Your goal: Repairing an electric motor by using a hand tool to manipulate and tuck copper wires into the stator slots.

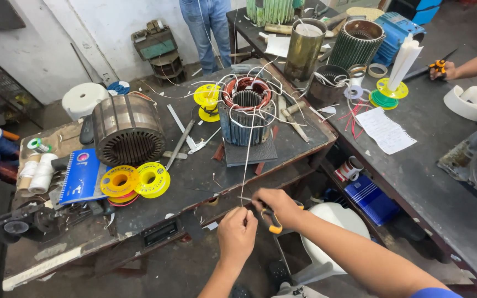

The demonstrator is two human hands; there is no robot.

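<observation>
At the far left of the table [194, 176] we see white tape rolls [37, 174] beside a blue spiral notebook [81, 176], and just right of that two yellow reels [136, 181] lying flat, one overlapping the other. Behind them sits a dark ribbed motor core [128, 129] on its side, its hollow facing us. Further right, near the middle of the table, stands a blue motor stator [248, 113] with copper-red windings at its top and many white leads spilling out around it; a small yellow spool [208, 101] stands just to its left. One thin white wire [248, 160] runs from the stator straight down toward us, past the table edge. Our left hand [237, 234] is closed around the lower end of this wire, pinching it between the fingertips. Just beside it, our right hand [279, 207] is closed on a pair of cutters [271, 221] with orange handles, their tip near the wire. Below our hands we see a white plastic stool [327, 237] on the floor. To the right, a second table [415, 171] holds a sheet of paper [385, 129], a green and yellow spool [387, 94] and a green ribbed motor housing [357, 44]. At the far right, another person's hand [443, 69] grips orange-handled scissors [440, 62].
</observation>
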